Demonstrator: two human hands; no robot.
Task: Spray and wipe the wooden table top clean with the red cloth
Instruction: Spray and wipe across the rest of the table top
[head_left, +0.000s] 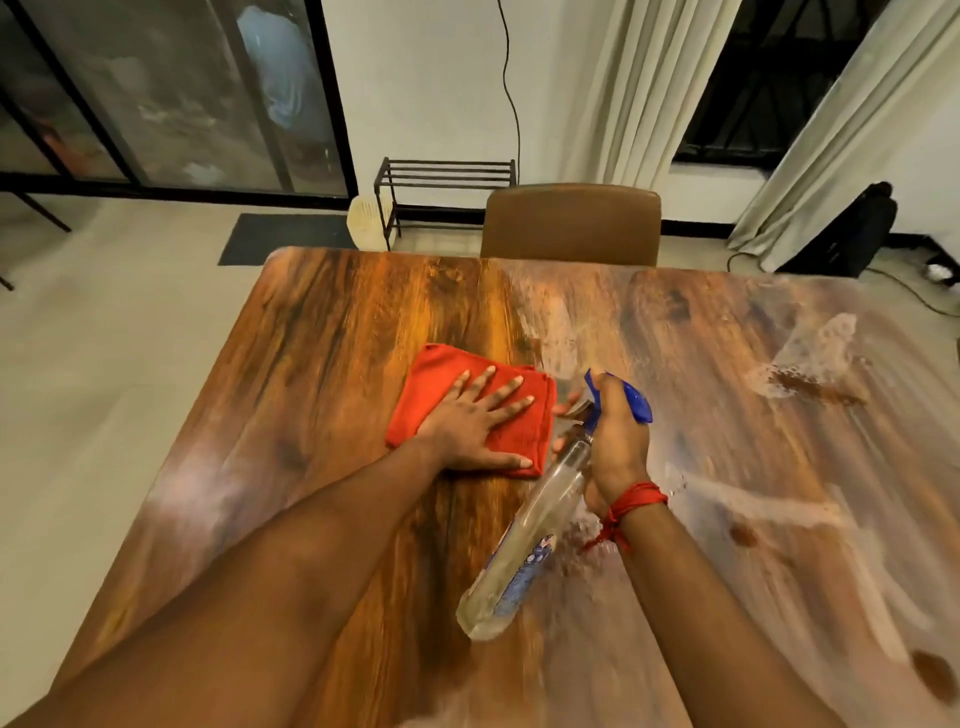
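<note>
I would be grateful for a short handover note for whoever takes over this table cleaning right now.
Left hand: flat, palm down on the folded red cloth, mid-table.
Right hand: gripping the neck of the clear spray bottle, blue nozzle pointing away from you.
Done: the left part of the wooden table top looks clean and glossy.
Left: the right half carries pale streaks and foam; wipe it.

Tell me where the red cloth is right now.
In the head view the red cloth lies flat on the wooden table, left of centre, pressed under the left hand, just left of the spray bottle held in the right hand.
</note>
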